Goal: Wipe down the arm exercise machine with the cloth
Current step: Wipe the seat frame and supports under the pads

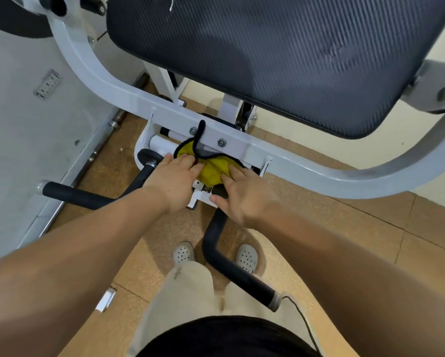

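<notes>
A yellow cloth (212, 167) with a black edge and a black loop lies bunched on the white frame (242, 145) of the arm exercise machine, just below its curved crossbar. My left hand (173, 181) lies on the cloth's left side with its fingers extended over it. My right hand (238, 195) presses the cloth's right side with straight fingers, thumb out toward the left. The large black arm pad (280, 55) fills the top of the view.
Two black padded handles (74, 195) (231, 269) stick out toward me at lower left and centre. My feet in grey clogs (182, 252) stand on the tan tiled floor either side of the centre handle. A grey wall panel runs along the left.
</notes>
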